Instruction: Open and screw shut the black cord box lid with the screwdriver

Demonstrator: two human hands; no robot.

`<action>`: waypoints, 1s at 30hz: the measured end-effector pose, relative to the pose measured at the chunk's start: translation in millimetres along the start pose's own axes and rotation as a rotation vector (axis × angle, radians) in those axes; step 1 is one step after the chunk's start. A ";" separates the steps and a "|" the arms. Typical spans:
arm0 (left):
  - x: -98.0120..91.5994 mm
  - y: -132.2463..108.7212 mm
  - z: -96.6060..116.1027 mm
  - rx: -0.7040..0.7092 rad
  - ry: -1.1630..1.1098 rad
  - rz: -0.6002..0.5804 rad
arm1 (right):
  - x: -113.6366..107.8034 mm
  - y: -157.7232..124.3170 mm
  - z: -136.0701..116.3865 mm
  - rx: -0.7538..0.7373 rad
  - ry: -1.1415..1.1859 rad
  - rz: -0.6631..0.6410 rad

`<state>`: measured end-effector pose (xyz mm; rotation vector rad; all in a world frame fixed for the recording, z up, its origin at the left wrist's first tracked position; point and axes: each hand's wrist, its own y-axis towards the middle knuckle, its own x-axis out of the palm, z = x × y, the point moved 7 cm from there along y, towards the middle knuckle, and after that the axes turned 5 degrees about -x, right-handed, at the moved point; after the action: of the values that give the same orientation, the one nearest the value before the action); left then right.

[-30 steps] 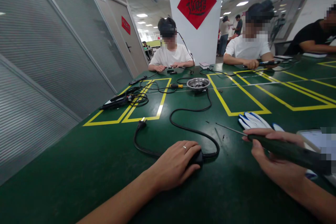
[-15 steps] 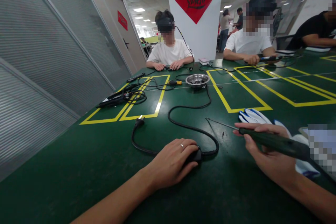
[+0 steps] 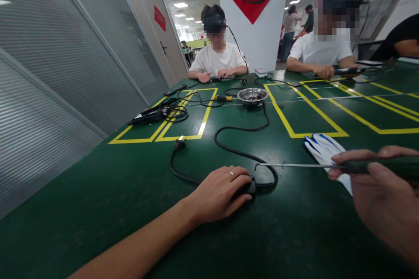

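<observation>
My left hand (image 3: 219,196), a ring on one finger, is closed over a black power adapter (image 3: 252,186) on the green table and covers most of it. From the adapter one cord (image 3: 229,150) winds away toward a metal bowl, and another ends in a two-pin plug (image 3: 180,143) lying at the left. My right hand (image 3: 386,192) grips the dark handle of a screwdriver (image 3: 301,165). Its long thin shaft points left, with the tip above the cord close to the adapter. A tiny dark piece, perhaps a screw, hangs at the tip.
Partly behind my right hand lie white and blue gloves (image 3: 321,150). Farther off are the metal bowl (image 3: 241,98) with small dark parts, a yellow-and-black screwdriver (image 3: 224,98) and a heap of black cables (image 3: 166,111). Two people work across the table (image 3: 131,209).
My right hand has moved right and turned the screwdriver nearly level, its tip now closer to the adapter. My left hand stays on the adapter. The view has shifted slightly.
</observation>
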<state>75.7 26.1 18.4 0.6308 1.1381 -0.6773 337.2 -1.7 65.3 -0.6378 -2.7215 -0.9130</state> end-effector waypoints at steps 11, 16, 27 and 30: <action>0.0 -0.5 -0.2 -0.014 -0.005 0.015 | 6.0 -2.7 17.8 0.232 0.073 -0.029; 0.7 -0.5 -0.5 -0.002 -0.009 0.024 | 6.4 -5.1 18.8 0.229 0.059 -0.044; -0.6 -0.3 0.6 -0.001 -0.022 0.046 | 5.8 -4.3 19.3 0.215 0.053 -0.076; -1.3 -0.8 -0.3 -0.020 -0.029 0.054 | 6.6 -6.8 21.8 0.226 0.043 -0.091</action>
<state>74.6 26.1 19.5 0.6310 1.0963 -0.6264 327.1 8.9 46.7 -0.4482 -2.7793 -0.6163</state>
